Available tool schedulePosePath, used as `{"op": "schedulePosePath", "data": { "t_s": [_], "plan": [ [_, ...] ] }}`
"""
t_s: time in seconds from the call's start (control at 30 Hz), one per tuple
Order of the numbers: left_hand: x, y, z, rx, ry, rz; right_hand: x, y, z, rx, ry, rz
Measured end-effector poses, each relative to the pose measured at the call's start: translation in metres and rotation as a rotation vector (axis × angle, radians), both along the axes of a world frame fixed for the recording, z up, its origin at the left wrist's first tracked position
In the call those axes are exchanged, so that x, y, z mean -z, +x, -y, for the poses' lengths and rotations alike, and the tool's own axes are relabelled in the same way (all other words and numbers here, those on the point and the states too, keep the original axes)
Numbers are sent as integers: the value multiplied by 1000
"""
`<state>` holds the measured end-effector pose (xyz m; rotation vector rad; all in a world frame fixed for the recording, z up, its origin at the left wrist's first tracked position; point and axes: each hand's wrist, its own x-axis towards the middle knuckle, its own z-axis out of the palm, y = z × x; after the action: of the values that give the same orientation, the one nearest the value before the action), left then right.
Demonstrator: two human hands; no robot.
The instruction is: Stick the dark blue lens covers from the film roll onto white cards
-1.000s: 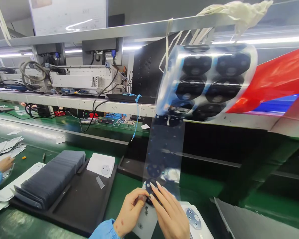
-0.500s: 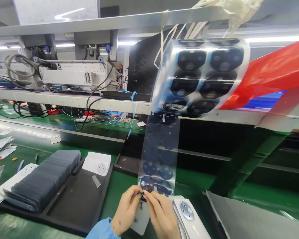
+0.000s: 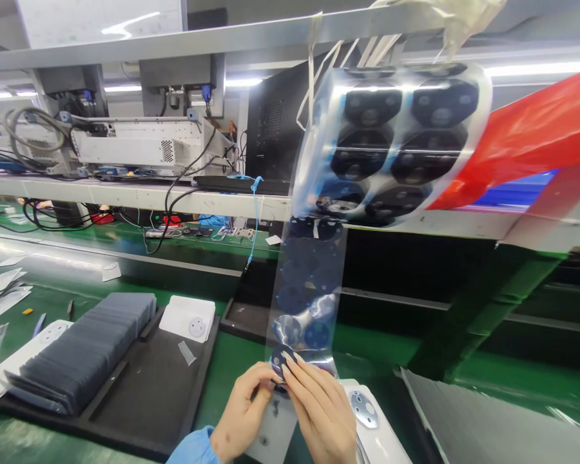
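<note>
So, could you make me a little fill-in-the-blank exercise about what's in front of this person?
1. The sleeve at the left hand is ____.
2. The plastic sheet stretching rightward from the large roll is bright ____.
3. The black tray bearing a stack of dark sheets lies to the ____ of both hands.
4. The right hand shows the camera its ____, not its palm.

Missing words: blue; red; left; back.
</note>
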<state>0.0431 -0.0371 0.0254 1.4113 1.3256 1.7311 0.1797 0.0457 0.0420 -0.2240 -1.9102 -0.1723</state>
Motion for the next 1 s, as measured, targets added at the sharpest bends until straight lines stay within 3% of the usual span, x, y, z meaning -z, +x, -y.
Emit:
{"op": "schedulePosePath", "data": {
  "t_s": [0.23,0.4,0.53,0.7,1.0],
  "plan": [
    [-9,6,3,107,-120,292,4,4,-3,-1,87,-25],
    [-4,5,2,161,-152,416,13,8,-7,-74,65,12],
    [1,4,0,88,-150,343,12,6,-4,14,-80,-24],
    [3,2,-3,-8,-76,201,9,4,-2,-68,-141,50],
    [6,0,-2,-14,-113,89,4,-5,-3,-36,-351,-22]
  ]
}}
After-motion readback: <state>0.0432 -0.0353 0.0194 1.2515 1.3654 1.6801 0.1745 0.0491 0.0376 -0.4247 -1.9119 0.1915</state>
